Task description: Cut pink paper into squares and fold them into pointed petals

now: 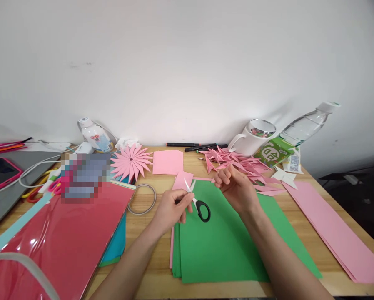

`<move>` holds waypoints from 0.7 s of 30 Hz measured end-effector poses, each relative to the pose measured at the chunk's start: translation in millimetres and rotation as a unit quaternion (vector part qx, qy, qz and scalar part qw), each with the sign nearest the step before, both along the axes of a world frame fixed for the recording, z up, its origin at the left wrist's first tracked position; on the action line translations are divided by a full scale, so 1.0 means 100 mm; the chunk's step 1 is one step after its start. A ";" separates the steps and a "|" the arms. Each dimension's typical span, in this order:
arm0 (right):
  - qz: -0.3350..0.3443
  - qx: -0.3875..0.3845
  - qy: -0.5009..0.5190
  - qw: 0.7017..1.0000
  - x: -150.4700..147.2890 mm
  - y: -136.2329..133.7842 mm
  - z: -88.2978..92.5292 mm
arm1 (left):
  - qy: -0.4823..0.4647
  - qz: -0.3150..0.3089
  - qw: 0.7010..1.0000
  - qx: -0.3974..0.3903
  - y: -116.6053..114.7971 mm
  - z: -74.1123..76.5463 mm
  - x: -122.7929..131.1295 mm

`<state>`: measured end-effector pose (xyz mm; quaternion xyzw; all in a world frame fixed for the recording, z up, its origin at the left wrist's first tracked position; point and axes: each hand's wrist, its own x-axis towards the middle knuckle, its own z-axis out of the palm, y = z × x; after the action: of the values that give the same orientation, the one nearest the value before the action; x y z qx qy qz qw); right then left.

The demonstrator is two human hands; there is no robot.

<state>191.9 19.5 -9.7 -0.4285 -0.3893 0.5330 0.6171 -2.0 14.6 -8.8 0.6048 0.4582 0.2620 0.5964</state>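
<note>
My left hand (174, 208) pinches a pair of scissors (202, 211) near the pivot. The silver blades point up and away, and the black handle hangs toward the right. Beneath the scissors lies a stack of green paper (224, 246). Over the stack's far part, my right hand (235, 187) is raised with its fingers curled in, and nothing shows in them. Just beyond the blades is a small pink paper piece (179, 181). Behind the right hand spreads a pile of folded pink paper points (246, 163).
A pink paper star (131, 160) and pink squares (167, 162) lie farther back. A white mug (252, 139) and a tilted water bottle (308, 125) stand by the wall. Left are a tape ring (142, 199) and red sheets (77, 233); pink strips (337, 233) lie right.
</note>
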 end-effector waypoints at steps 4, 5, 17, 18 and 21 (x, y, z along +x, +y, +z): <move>0.103 -0.027 0.005 0.994 -0.05 -0.04 -0.03 | -0.077 0.080 0.994 0.005 0.05 -0.05 -0.01; 0.113 -0.034 0.000 0.993 -0.08 -0.05 -0.05 | -0.092 0.087 0.992 0.006 0.05 -0.05 -0.02; 0.131 -0.035 -0.151 0.979 0.05 -0.01 -0.04 | 0.133 0.100 0.927 0.337 0.00 -0.12 -0.02; 0.127 -0.041 -0.174 0.976 0.12 0.00 -0.03 | 0.179 0.136 0.906 0.359 0.01 -0.17 -0.03; 0.176 -0.093 -0.298 0.934 0.32 0.00 -0.02 | 0.258 0.149 0.883 0.364 0.03 -0.27 -0.05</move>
<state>223.8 19.4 -11.5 -0.5477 -0.5731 0.5147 0.3267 -6.9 17.8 -35.6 0.7500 0.5530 0.3307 0.1494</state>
